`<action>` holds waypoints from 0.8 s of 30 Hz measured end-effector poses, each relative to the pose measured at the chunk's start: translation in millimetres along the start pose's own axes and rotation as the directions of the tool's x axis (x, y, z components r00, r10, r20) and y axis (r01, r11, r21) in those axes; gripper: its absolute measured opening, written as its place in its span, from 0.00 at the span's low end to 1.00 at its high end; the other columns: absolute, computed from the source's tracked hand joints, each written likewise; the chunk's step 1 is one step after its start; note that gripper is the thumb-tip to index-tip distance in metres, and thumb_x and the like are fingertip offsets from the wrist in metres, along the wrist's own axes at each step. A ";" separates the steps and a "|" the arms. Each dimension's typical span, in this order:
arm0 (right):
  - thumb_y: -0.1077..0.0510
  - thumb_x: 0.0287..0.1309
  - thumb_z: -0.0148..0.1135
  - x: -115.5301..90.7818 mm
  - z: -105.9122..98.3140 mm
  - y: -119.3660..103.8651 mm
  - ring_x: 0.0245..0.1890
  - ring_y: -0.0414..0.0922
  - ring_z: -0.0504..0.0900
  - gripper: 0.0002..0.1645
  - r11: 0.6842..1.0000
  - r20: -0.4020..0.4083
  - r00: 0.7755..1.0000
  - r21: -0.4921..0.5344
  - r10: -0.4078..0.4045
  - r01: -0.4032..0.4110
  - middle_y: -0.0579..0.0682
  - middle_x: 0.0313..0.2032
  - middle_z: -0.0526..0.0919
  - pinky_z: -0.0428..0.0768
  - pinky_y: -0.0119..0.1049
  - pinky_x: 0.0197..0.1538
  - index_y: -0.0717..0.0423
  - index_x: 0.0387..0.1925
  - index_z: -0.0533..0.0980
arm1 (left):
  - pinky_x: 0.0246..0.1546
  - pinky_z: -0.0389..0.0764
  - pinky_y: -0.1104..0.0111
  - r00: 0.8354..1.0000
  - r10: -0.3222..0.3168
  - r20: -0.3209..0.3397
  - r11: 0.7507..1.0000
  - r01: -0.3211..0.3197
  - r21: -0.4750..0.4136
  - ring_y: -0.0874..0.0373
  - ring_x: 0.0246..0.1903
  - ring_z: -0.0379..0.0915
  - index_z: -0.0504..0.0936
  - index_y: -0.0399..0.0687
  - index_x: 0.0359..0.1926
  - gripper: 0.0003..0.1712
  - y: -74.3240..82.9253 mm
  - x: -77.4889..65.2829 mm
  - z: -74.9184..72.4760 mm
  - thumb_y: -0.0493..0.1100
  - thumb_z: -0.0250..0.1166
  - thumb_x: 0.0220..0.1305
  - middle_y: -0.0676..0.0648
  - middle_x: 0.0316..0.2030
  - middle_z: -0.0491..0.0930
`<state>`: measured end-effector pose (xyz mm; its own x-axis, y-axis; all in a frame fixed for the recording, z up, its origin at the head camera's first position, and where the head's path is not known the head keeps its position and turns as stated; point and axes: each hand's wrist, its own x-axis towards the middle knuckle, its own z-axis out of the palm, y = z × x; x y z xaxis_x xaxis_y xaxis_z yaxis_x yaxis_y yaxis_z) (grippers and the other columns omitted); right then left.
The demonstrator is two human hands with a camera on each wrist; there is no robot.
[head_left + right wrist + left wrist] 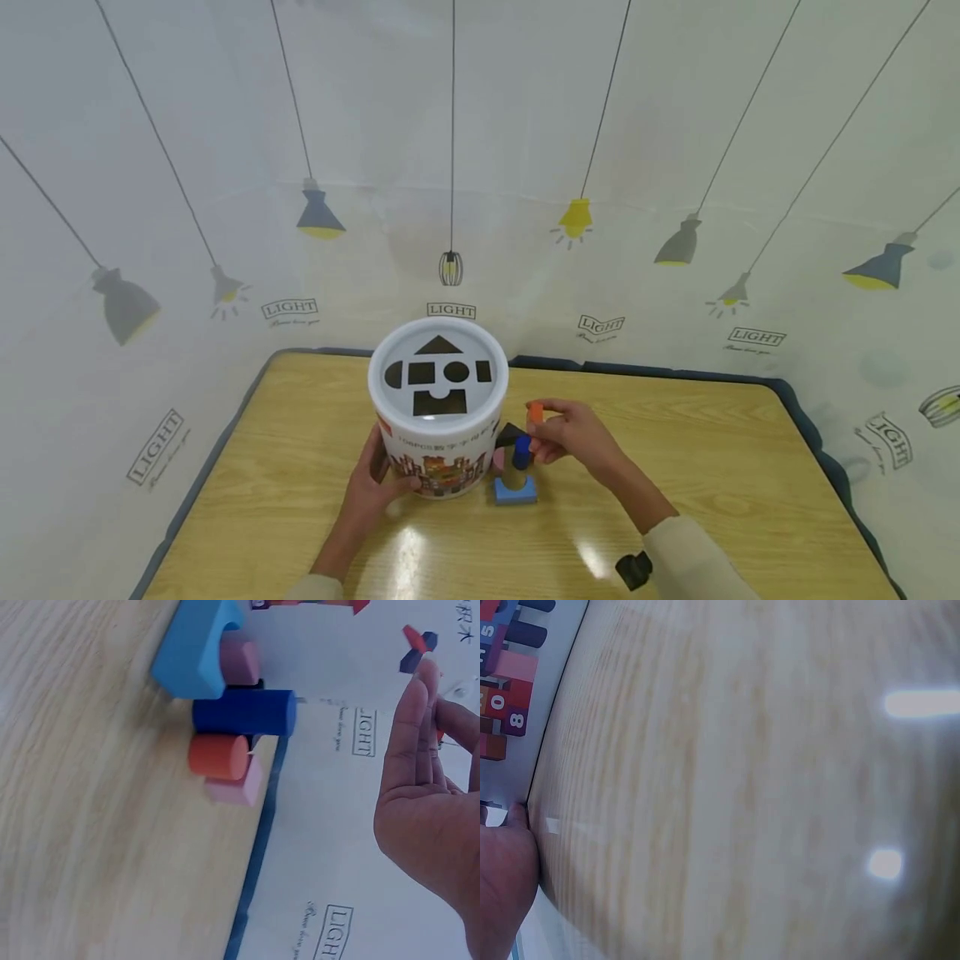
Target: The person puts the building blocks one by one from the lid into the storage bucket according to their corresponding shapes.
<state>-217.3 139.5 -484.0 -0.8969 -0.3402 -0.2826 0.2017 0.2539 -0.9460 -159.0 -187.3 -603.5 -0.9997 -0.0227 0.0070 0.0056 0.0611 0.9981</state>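
My left hand (372, 482) holds the side of a white bucket (442, 425), thumb at the front. Its lid (395, 337) has several cut-out shapes: triangle, half-round, rectangle, circle, square and arch. Above the table, just right of the bucket, my right hand (573, 437) pinches a small orange block (535, 413) between thumb and fingers. Below that hand stand a dark blue cylinder (244, 712), an orange-red cylinder (217, 756) and a light blue arch block (187, 656). Two pink blocks sit behind them, one (238, 787) partly hidden. A dark triangular block (510, 433) touches or nearly touches the bucket.
The wooden table (750, 467) has a dark blue edge (795, 400). Behind it hangs a pale sheet (525, 250) printed with lamps. A small black object (634, 571) is at the right sleeve (693, 554).
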 end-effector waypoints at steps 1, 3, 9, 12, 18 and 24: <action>0.55 0.61 0.65 -1.3 1.0 -3.6 0.23 0.46 0.84 0.33 1.000 0.009 1.000 0.002 -0.010 0.010 0.55 0.25 0.85 0.89 0.48 0.36 0.63 0.64 0.68 | 0.75 0.50 0.64 1.000 -0.001 0.000 1.000 0.001 -0.002 0.50 0.74 0.45 0.46 0.63 0.77 0.63 0.5 0.0 0.0 0.38 0.77 0.48 0.49 0.76 0.49; 0.54 0.60 0.66 -4.0 3.0 -10.1 0.23 0.46 0.85 0.34 1.000 0.026 0.999 0.012 -0.023 0.022 0.55 0.26 0.85 0.89 0.50 0.37 0.63 0.64 0.68 | 0.75 0.50 0.64 1.000 -0.003 -0.002 1.000 0.003 -0.001 0.50 0.74 0.45 0.46 0.63 0.77 0.63 1.0 -0.2 0.1 0.39 0.77 0.48 0.49 0.76 0.50; 0.54 0.59 0.67 -9.1 7.1 -23.1 0.22 0.45 0.84 0.36 0.999 0.056 0.997 0.018 -0.046 0.045 0.54 0.25 0.85 0.89 0.49 0.36 0.63 0.65 0.67 | 0.75 0.50 0.64 1.000 -0.013 0.003 1.000 0.013 0.013 0.50 0.75 0.45 0.46 0.65 0.77 0.63 2.0 -1.4 0.0 0.40 0.77 0.48 0.50 0.76 0.49; 0.54 0.59 0.67 -9.3 8.0 -27.0 0.22 0.45 0.84 0.35 0.999 0.071 0.996 0.015 -0.052 0.051 0.54 0.25 0.85 0.89 0.51 0.36 0.63 0.65 0.68 | 0.75 0.50 0.62 1.000 -0.016 -0.002 1.000 0.016 0.017 0.49 0.74 0.45 0.46 0.65 0.77 0.63 1.5 -1.7 0.0 0.40 0.77 0.48 0.49 0.76 0.49; 0.55 0.59 0.67 -12.1 8.4 -33.4 0.22 0.45 0.84 0.35 0.998 0.085 0.994 0.007 -0.067 0.066 0.54 0.24 0.85 0.89 0.51 0.36 0.62 0.65 0.68 | 0.76 0.50 0.59 1.000 -0.007 -0.004 1.000 0.007 0.023 0.48 0.74 0.45 0.46 0.64 0.77 0.63 1.8 -1.3 0.9 0.40 0.77 0.48 0.48 0.76 0.49; 0.55 0.59 0.67 -15.9 11.2 -41.6 0.22 0.44 0.84 0.35 0.997 0.092 0.992 0.013 -0.083 0.082 0.54 0.25 0.85 0.88 0.54 0.37 0.61 0.65 0.68 | 0.75 0.50 0.60 1.000 0.003 -0.001 1.000 -0.003 0.018 0.48 0.74 0.45 0.45 0.63 0.77 0.63 2.7 -1.2 1.1 0.40 0.77 0.48 0.48 0.76 0.48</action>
<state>-207.0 124.2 -441.9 -0.8707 -0.4418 -0.2163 0.1322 0.2134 -0.9680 -157.9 -186.0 -600.8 -0.9997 -0.0237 0.0100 0.0081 0.0793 0.9968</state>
